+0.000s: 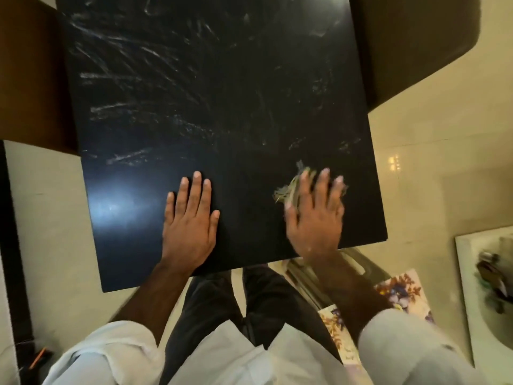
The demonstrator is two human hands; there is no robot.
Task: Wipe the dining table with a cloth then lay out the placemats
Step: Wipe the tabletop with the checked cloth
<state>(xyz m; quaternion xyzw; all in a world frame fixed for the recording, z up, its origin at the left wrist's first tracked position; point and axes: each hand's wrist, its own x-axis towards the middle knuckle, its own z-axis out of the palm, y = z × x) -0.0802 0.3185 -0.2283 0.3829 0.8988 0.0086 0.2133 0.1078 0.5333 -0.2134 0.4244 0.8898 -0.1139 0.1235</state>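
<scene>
On the table [222,107], the cloth [287,190] is being pressed under the right hand [316,218], the left hand [188,220] being rested leftward.

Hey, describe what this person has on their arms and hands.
The left hand and right hand are bare, no gloves, rings or watch showing. Pale whitish shirt sleeves, left sleeve and right sleeve, end near the elbows, forearms uncovered.
</scene>
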